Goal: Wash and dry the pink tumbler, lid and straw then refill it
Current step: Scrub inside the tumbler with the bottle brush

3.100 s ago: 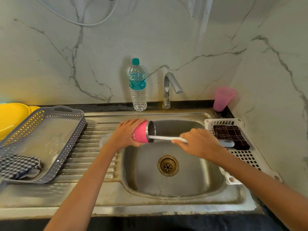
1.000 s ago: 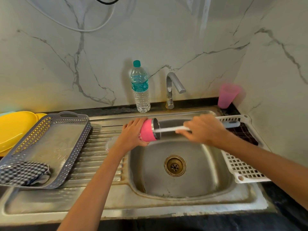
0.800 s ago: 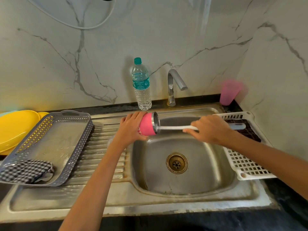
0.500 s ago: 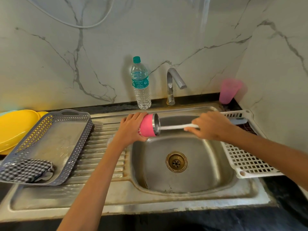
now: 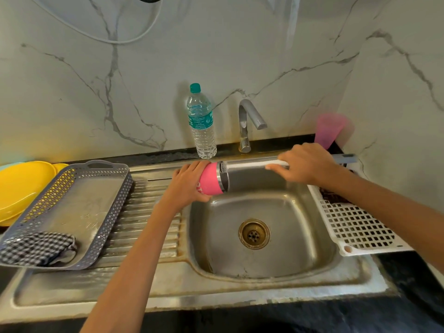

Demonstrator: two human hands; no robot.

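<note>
My left hand [image 5: 186, 182] grips the pink tumbler [image 5: 211, 179], which lies on its side over the left rim of the sink [image 5: 264, 267], steel mouth facing right. My right hand [image 5: 306, 164] holds the white handle of a bottle brush [image 5: 254, 163]. The brush tip sits just inside the tumbler's mouth, and its grey end pokes out past my right hand. I cannot make out the lid or the straw.
A water bottle [image 5: 201, 121] and the tap [image 5: 247, 123] stand behind the sink. A pink cup [image 5: 329, 131] is in the right corner above a white rack [image 5: 355, 227]. A grey tray [image 5: 69, 207] with a checked cloth [image 5: 36, 248] lies on the drainboard, beside yellow plates [image 5: 19, 188].
The brush has slid back and forth inside the tumbler and is now drawn further out to the right. The tumbler stays held over the sink's left rim.
</note>
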